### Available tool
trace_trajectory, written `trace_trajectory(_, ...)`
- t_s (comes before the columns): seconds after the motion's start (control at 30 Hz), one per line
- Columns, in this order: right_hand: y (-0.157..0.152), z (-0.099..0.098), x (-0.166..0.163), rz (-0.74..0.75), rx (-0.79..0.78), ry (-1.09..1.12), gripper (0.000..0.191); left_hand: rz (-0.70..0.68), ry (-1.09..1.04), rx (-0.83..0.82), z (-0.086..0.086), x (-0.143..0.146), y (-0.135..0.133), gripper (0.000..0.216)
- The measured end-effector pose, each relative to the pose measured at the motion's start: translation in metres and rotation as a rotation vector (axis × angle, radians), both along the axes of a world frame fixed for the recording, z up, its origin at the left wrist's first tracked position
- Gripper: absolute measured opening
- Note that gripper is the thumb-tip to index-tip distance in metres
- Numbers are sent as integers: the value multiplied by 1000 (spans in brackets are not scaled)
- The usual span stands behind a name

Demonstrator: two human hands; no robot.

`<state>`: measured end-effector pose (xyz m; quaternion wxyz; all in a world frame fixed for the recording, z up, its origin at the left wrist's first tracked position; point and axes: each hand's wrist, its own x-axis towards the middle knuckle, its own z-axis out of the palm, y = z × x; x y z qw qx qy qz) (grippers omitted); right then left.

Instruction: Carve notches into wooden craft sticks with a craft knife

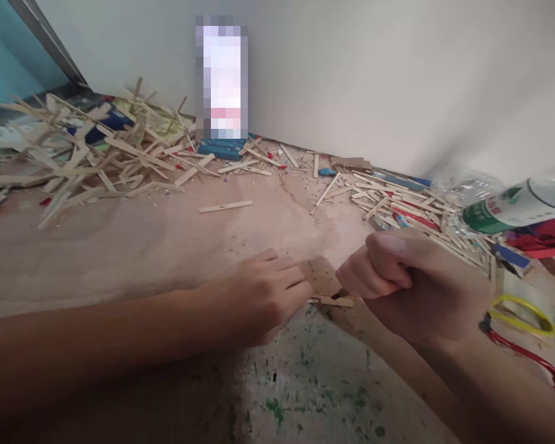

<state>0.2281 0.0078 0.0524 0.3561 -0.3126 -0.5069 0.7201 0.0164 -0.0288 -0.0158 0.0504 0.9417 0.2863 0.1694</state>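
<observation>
A pale wooden craft stick (pixel 345 302) lies low in the middle of the view, its left end running under the fingertips of my left hand (pixel 271 290). Those fingers are bent and closed on that end, pressing toward the work surface. My right hand (pixel 416 283) is curled into a fist just to the right, thumb on top. From it a dark, narrow tool tip (pixel 337 295) pokes out and touches the stick; the rest of the tool is hidden in the fist. A brown patch dotted with dark specks lies behind the stick.
Loose craft sticks (pixel 134 154) are heaped at the left, with more (pixel 398 203) at the right. One notched stick (pixel 226 206) lies alone. A blurred phone-like screen (pixel 222 80) leans on the wall. At right are a tipped bottle (pixel 504 206) and yellow-handled scissors (pixel 522 314).
</observation>
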Motion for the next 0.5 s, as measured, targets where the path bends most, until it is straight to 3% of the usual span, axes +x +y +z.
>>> trace_trajectory(0.13, -6, 22, -5, -35, 44, -33, 71, -6, -1, -27, 3, -3, 1, 13)
trace_trajectory(0.27, -8, 37, -5, 31, 50, -168, 78, -9, -10, -14, 5, -3, 3, 13)
trace_trajectory(0.33, -8, 33, -5, 8, 47, -178, 76, -10, -14, -10, 4, -3, 3, 14)
trace_trajectory(0.5, -8, 4, -12, -91, 25, -51, 66, -9, -50, -5, -1, -2, 2, 15)
